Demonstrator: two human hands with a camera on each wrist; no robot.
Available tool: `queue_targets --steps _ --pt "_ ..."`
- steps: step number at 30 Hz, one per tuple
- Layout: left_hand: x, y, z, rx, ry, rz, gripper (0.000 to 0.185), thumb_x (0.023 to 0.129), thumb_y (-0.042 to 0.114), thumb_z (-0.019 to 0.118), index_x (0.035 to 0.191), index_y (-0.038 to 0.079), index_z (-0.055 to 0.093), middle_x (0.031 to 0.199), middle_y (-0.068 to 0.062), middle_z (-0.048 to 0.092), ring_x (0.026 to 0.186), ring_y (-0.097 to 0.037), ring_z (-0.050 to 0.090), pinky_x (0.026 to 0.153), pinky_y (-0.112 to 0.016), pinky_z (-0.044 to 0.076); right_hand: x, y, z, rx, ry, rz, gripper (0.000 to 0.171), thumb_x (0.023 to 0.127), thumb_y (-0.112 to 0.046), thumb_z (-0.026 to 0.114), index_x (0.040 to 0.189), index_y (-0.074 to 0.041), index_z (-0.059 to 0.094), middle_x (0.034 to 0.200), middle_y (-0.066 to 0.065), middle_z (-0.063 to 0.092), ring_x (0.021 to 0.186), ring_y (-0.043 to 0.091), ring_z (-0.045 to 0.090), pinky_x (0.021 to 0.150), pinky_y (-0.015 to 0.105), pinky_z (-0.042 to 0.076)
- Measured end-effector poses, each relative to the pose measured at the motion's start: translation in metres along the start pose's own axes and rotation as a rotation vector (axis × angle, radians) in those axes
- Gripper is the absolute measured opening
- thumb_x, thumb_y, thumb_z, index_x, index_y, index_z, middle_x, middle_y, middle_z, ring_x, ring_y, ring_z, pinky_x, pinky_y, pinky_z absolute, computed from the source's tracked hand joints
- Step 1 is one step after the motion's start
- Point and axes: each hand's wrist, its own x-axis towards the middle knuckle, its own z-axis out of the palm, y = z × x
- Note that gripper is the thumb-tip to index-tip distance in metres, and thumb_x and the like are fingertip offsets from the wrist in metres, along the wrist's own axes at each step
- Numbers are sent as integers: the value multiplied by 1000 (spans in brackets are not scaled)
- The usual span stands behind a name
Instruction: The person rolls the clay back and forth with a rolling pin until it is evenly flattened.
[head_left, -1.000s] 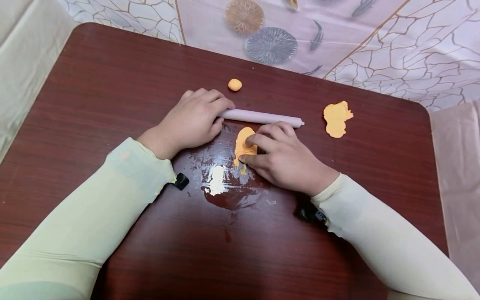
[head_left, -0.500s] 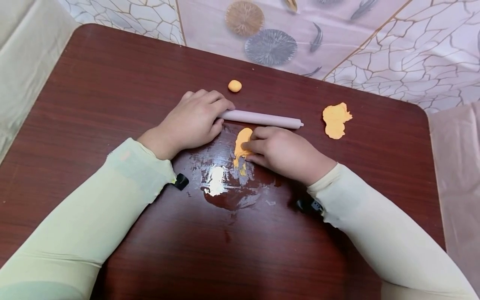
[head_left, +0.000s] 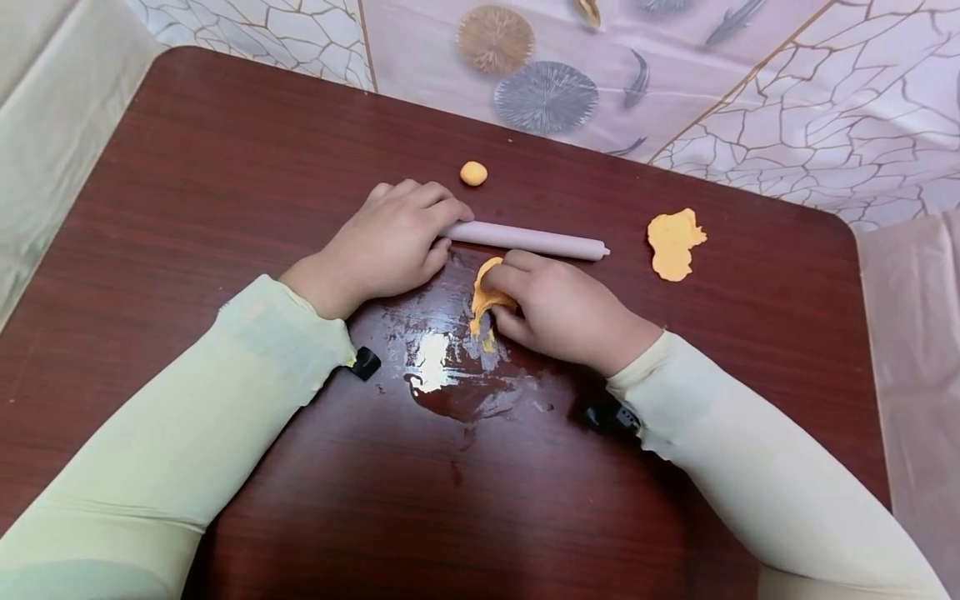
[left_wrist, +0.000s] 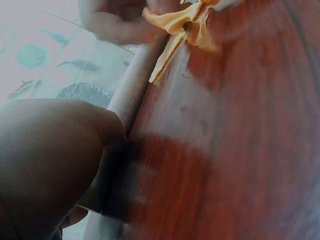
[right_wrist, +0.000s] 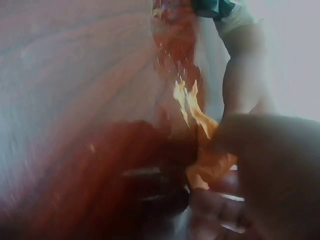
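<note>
A flattened orange dough piece (head_left: 483,300) (left_wrist: 180,30) (right_wrist: 207,160) sticks to the dark red table (head_left: 225,167). My right hand (head_left: 558,312) pinches its upper edge and curls it up off the surface. My left hand (head_left: 386,242) grips the left end of a pale pink rolling pin (head_left: 528,239) (left_wrist: 130,97), which lies flat just behind the dough. The thumb (left_wrist: 45,160) of that hand fills the left wrist view.
A small orange dough ball (head_left: 473,173) lies behind the rolling pin. A second flattened dough piece (head_left: 672,242) sits at the right. A shiny smeared patch (head_left: 450,367) marks the table in front of the hands. A patterned cloth (head_left: 675,75) lies beyond the far edge.
My right hand has slid up and left along the dough, and its fingers have curled under the upper edge, folding it up. The left hand and rolling pin have stayed put.
</note>
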Motion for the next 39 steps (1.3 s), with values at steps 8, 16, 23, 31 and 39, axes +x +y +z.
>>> queue_targets --steps 8,16,23,31,39 --pt "0 0 -1 4 -7 0 33 102 24 59 135 23 65 132 -2 64 116 -29 58 93 -51 41 2 4 4 -8 -53 -99 40 92 -51 78 116 -19 76 106 -2 64 103 18 61 95 37 53" --pt "-1 0 -1 4 -5 3 34 102 24 59 135 22 65 133 -2 64 117 -30 58 93 -51 41 4 -1 14 25 -22 -52 37 92 -55 77 109 -22 69 102 -4 55 95 18 52 90 36 47" --pt "-1 0 0 1 1 3 34 101 23 60 135 22 65 133 -2 64 117 -30 58 93 -51 41 5 5 19 59 -7 -57 14 101 -38 71 104 -24 70 103 -3 56 96 19 52 90 34 45" --pt "0 -1 1 2 4 7 34 101 23 60 135 22 66 133 -2 64 116 -29 58 93 -51 41 3 19 20 36 32 -67 9 104 -29 67 111 -23 70 104 -4 57 103 18 59 101 36 47" --pt "1 -1 1 -3 -10 -3 34 102 24 59 135 23 65 132 -1 64 115 -28 58 93 -50 41 0 23 6 121 -2 -7 37 96 -41 78 123 -17 71 114 -2 63 97 12 59 90 31 50"
